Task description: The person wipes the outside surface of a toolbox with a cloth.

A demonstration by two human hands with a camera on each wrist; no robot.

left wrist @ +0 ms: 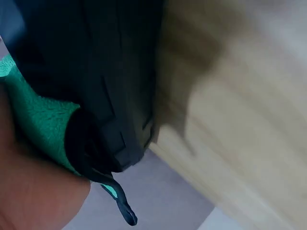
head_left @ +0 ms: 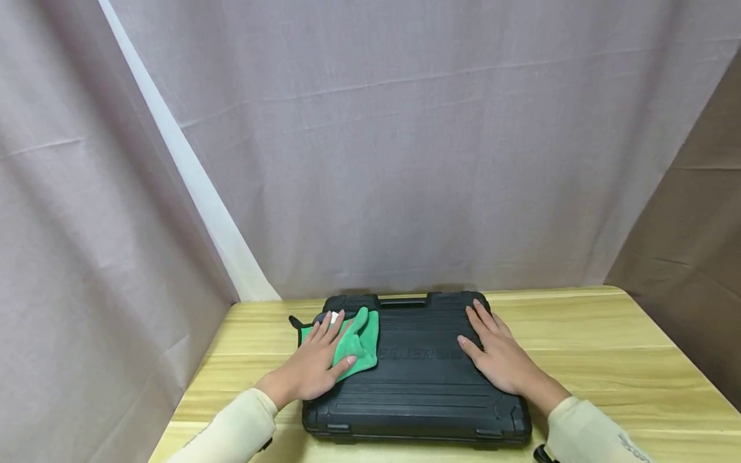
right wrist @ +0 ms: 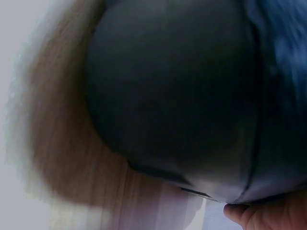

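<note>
Closed black tool case (head_left: 417, 366) flat on wooden table (head_left: 608, 347). Left hand (head_left: 315, 366) pressing green cloth (head_left: 359, 341) onto lid, fingers straight; right hand (head_left: 498, 354) flat beside. Grey curtain (head_left: 405, 161) behind. Wrist views blurred.

The closed black ribbed plastic case (head_left: 417, 373) fills the middle of the light wooden table (head_left: 608, 360), from the near edge almost to the grey curtain backdrop (head_left: 405, 161) — only a thin strip of wood shows behind it. Bare tabletop lies wide on the right of the case and narrower on the left. A folded green microfibre cloth (head_left: 353, 344) covers the lid's far-left part.
</note>
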